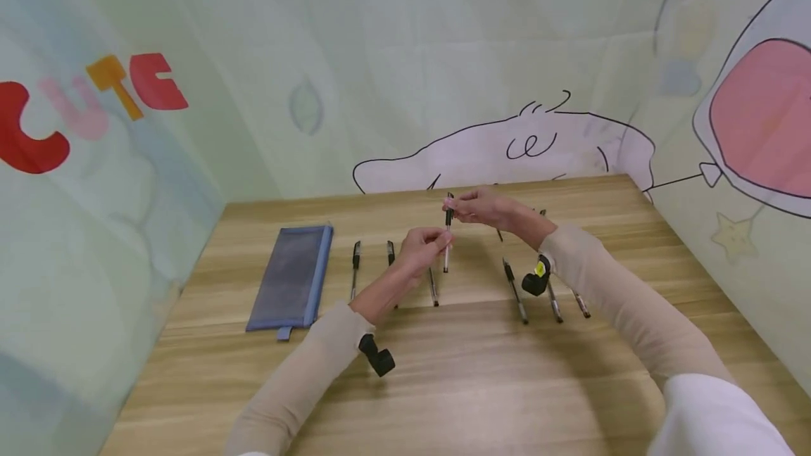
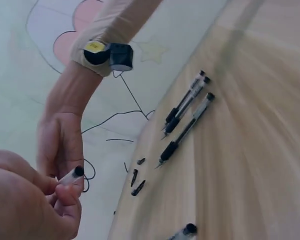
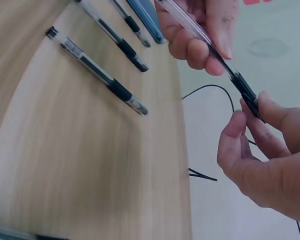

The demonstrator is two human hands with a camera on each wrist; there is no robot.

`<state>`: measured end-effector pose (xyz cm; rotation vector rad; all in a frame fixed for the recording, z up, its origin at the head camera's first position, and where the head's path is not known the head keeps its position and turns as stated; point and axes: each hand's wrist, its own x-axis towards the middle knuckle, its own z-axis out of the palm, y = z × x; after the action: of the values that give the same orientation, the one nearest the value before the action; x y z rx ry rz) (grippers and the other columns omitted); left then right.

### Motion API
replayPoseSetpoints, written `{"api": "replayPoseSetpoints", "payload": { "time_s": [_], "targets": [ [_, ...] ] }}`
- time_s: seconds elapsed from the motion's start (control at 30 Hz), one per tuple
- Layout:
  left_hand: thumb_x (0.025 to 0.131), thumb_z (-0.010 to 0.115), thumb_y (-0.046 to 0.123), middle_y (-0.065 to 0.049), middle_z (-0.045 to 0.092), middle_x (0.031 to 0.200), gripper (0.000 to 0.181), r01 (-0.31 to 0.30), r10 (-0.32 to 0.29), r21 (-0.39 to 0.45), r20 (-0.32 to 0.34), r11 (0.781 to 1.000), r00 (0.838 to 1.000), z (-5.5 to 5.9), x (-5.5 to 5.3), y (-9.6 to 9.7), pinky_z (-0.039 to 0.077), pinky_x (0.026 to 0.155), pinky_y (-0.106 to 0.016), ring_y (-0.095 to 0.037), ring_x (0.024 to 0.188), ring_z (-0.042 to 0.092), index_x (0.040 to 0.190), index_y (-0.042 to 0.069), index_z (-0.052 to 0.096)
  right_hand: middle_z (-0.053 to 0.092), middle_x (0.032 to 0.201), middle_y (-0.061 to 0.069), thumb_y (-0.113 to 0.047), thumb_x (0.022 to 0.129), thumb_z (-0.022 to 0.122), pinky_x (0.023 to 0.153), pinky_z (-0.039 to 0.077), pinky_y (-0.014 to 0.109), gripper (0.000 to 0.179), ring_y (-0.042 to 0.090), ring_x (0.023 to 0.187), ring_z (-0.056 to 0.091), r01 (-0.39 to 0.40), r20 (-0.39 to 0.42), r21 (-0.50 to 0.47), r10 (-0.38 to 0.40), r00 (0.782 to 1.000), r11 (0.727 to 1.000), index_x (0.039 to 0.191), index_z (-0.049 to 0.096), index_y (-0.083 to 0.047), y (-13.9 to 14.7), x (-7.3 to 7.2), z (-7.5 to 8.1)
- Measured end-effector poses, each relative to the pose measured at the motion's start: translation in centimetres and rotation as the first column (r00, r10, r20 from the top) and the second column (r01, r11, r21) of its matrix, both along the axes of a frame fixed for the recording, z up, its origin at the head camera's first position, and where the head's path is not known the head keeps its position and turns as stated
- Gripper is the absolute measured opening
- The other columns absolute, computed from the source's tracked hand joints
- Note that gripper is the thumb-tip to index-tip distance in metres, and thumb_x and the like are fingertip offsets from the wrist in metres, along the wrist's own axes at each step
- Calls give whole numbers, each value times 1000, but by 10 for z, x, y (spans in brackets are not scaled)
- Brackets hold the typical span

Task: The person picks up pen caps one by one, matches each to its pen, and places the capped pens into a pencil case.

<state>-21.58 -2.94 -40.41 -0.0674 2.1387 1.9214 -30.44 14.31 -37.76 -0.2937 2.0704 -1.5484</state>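
Both hands held one gel pen (image 1: 448,219) above the wooden table (image 1: 507,385)

The pen hung over the far half of the table, its black grip end pointing away from the person. The left hand (image 1: 420,250) grasped the clear barrel between thumb and curled fingers, while the right hand (image 1: 483,207) pinched the dark tip end with thumb and fingertips. Whether a cap sat on that end could not be told, since the right fingers covered it.

On the left part of the table lay a blue-edged mesh pouch (image 1: 288,276), and to its right three capped pens (image 3: 96,71) lay roughly parallel, the nearest to the pouch just beside it. Three uncapped pens (image 2: 187,129) lay on the right side, below the right forearm, their bare points turned away from the person. Beyond those points, small black caps (image 2: 138,188) lay near the table's far edge. Behind the table hung a pale backdrop (image 1: 266,90) with cartoon drawings and the letters "CUTE". A small black camera (image 1: 376,356) was strapped to each wrist.
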Motion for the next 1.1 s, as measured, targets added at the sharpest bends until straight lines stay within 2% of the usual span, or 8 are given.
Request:
{"api": "replayPoseSetpoints", "payload": {
  "time_s": [0.17,0.3,0.43,0.57,0.7,0.87,1.0,1.1],
  "targets": [
    [107,55,16,3,63,89,26,36,-36,-6,6,999,999,2,-1,-2,49,89,-34,-7,82,55,117,-3,71,63,104,-2,-19,107,55,89,54,21,44,11,94,59,-13,-39,-50,11,999,999,143,50,4,3,-2,1],
    [106,55,16,2,63,90,27,34,-34,2,8,999,999,-1,0,-1,48,88,-33,-9,82,55,118,-3,70,63,101,0,-27,107,56,90,53,24,43,20,98,59,20,-134,-18,-22,991,1000,140,58,0,2,2,-6],
    [107,55,17,3,63,90,30,36,-36,12,9,999,999,-7,2,-1,50,91,-35,-9,83,55,122,-6,67,66,102,0,-29,106,57,90,54,26,42,15,93,59,89,-188,-45,-96,977,995,139,62,-3,-3,8,-15],
    [107,54,17,-3,64,96,33,37,-37,22,10,999,999,-13,5,-2,49,87,-32,-9,82,53,123,-9,67,68,114,2,-24,105,60,93,56,25,39,5,90,62,172,-187,-99,-188,964,980,134,65,1,-8,15,-24],
    [108,53,16,-13,67,108,33,31,-32,20,29,999,999,-17,8,-1,48,89,-32,-9,83,52,122,-10,67,68,110,9,-24,105,60,101,55,31,39,3,83,62,251,-168,-90,-263,950,964,132,65,3,-13,23,-30],
    [107,53,12,-15,68,108,32,-18,15,50,55,999,998,-15,8,2,48,94,-35,-9,84,54,121,-13,66,67,103,5,-25,105,60,110,49,42,40,6,83,61,301,-134,-65,-308,942,951,134,64,2,-22,29,-27],
    [106,54,11,-19,69,110,31,-39,37,41,58,998,998,-13,8,2,46,87,-31,-10,83,53,120,-15,66,70,109,11,-24,105,60,102,53,35,40,7,82,62,317,-125,-53,-321,939,947,133,64,3,-23,32,-25],
    [106,55,11,-19,69,110,31,-29,27,27,58,999,998,-15,10,1,46,87,-33,-11,83,53,119,-15,66,68,128,24,-21,105,60,93,56,26,40,3,80,63,301,-115,-60,-307,945,952,134,63,5,-22,33,-27]
  ]
}}
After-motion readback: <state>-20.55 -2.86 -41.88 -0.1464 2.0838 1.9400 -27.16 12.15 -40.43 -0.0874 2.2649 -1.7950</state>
